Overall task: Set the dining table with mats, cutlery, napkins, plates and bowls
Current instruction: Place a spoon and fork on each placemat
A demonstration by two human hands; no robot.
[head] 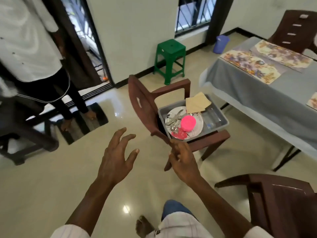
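A grey tub [221, 117] sits on the seat of a brown plastic chair [144, 107] beside the table. In it lie white patterned plates [197, 129], a pink bowl [188, 123] upside down, several pieces of cutlery [175, 120] and beige napkins [197, 102]. The dining table [248, 90] has a grey cloth and floral mats [250, 66] on it. My left hand [118, 158] hovers in the air with fingers spread, holding nothing. My right hand [183, 160] hangs in front of the chair's near corner, fingers loosely bent, holding nothing.
A green stool [169, 57] stands by the wall and a blue bin [221, 43] sits in the corner. Another brown chair [281, 203] is at my lower right, a third [296, 30] behind the table. A person [34, 57] stands at the left near a striped rug [85, 122].
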